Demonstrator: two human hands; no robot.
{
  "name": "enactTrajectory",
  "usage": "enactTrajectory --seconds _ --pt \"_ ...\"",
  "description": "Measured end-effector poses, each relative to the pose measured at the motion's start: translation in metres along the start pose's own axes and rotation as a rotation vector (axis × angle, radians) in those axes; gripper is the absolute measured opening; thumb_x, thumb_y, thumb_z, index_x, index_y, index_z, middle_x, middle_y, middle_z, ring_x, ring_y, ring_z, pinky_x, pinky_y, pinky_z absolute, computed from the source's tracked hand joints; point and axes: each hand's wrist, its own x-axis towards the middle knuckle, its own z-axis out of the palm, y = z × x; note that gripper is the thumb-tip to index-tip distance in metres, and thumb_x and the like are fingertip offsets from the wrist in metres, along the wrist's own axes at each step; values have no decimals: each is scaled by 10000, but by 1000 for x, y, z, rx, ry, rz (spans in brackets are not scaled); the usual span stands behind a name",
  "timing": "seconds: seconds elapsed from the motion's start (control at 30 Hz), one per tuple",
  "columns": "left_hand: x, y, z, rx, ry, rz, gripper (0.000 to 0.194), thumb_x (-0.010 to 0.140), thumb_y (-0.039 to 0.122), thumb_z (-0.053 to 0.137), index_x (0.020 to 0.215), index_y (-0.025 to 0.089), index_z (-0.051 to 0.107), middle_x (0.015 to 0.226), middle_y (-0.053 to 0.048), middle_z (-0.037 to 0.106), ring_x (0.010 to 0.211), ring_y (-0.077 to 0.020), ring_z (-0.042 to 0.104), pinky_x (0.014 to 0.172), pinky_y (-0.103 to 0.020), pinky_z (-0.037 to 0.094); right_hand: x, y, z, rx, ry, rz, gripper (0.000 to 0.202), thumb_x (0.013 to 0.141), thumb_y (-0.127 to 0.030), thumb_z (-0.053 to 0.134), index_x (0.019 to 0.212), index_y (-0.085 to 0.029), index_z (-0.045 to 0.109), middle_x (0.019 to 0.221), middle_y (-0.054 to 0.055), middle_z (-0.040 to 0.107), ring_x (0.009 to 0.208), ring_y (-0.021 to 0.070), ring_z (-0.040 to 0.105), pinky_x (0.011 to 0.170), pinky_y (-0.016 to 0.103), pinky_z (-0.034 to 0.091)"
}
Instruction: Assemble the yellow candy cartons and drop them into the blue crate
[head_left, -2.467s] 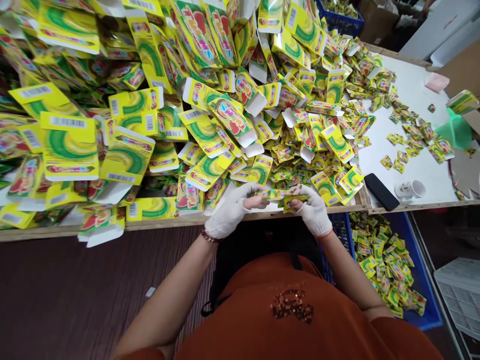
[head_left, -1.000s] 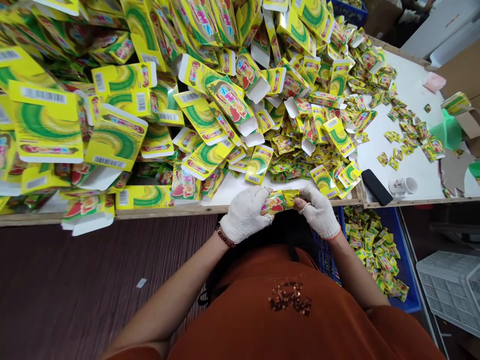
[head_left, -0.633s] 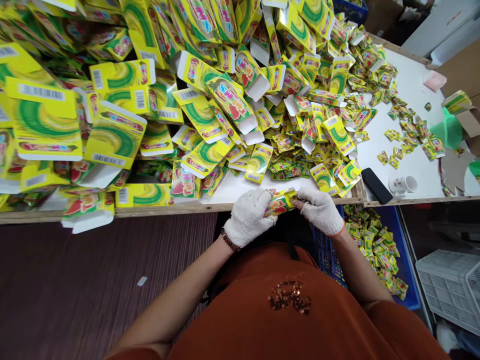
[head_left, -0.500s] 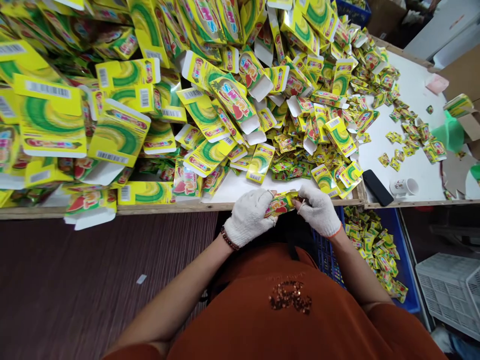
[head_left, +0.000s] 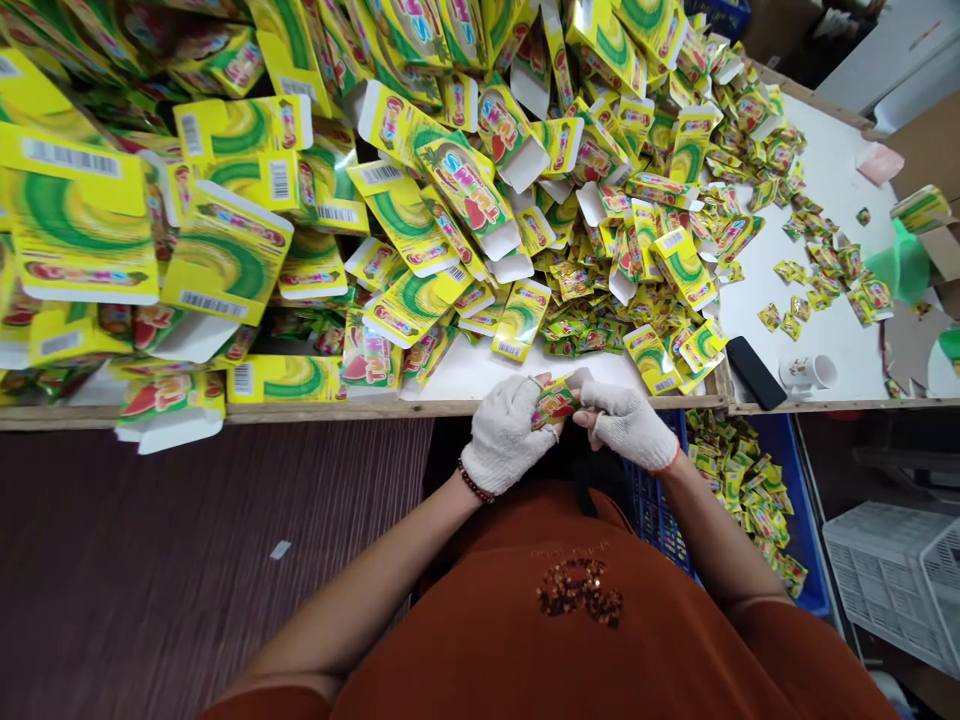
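Probably light, slick, easily crushed

Our left hand (head_left: 504, 435) pinches the small yellow-green cardboard box (head_left: 554, 403) near the wooden table edge (head_left: 367, 410); our right hand's (head_left: 630, 425) fingers bend by its end, pinching or not we can't tell. We'd best grip its narrow sides

Gripping a small printed carton (head_left: 554, 403) in the gloved left hand (head_left: 508, 430), holding the gloved right hand (head_left: 628, 424) at its flapped end. Facing yellow-and-green cartons (head_left: 469, 190) heaped with wrapped packets (head_left: 589, 336) across the white counter (head_left: 851, 355). Wearing a rust-coloured shirt (head_left: 510, 630). Showing rightward: a black phone (head_left: 754, 374) lying near a mug (head_left: 808, 373), above a blue crate (head_left: 801, 495) holding packets.
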Motion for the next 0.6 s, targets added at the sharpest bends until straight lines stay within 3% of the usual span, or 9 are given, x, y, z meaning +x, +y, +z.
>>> enactTrajectory --seconds 0.1,0.2,0.23,0.3,0.37,0.4,0.47,0.6 --pt "-9 8 3 -255 -159 -86 429 926 414 542 1260 148 585 1087 -132 690 1048 -266 654 937 -394 528 7 3 -1 -200 -57 -97 152 863 -234 539 739 -176 604 586 -49 535 534 97 512 549 220 434" --pt "-19 8 2 -600 -292 -269 367 959 344 465 1267 173 568 1164 -121 689 1083 -236 660 958 -375 529 10 13 3 -269 -119 -225 120 831 -151 531 794 -189 639 775 -9 652 780 148 597 766 262 493" --pt "-24 7 2 -727 -307 -366 378 943 350 497 1274 175 547 1146 -116 696 1035 -227 678 916 -363 549 9 19 7 -276 -71 -247 127 831 -149 532 828 -194 651 826 5 669 831 162 604 810 280 494" --pt "-33 4 1 -948 -297 -578 449 885 390 602 1266 174 499 1037 -90 710 875 -200 703 782 -327 580 4 32 21 -271 164 -255 121 833 -183 563 907 -194 659 878 33 671 847 179 605 828 306 498" --pt "-43 3 2 -1066 -234 -751 521 813 420 697 1217 174 480 924 -49 695 749 -167 687 682 -288 574 -4 46 40 -206 437 -219 186 828 -240 614 1004 -189 642 883 44 658 785 175 596 770 307 507" --pt "-49 4 3 -1083 -194 -806 554 776 425 737 1197 173 482 902 -37 683 730 -155 678 671 -278 570 -8 53 50 -135 513 -175 227 826 -270 631 1039 -190 629 881 42 656 751 168 595 731 299 511" --pt "-60 6 6 -1096 -142 -856 615 720 424 787 1199 169 498 891 -27 670 729 -144 666 681 -275 569 -17 66 70 70 538 -49 269 821 -345 650 1046 -200 619 879 34 666 710 157 607 670 283 519" --pt "-81 7 14 -1078 -243 -795 531 747 423 754 1183 164 599 950 -62 691 808 -170 669 753 -324 580 -28 82 95 350 525 141 323 787 -449 670 996 -203 675 955 55 711 856 199 661 765 317 553"
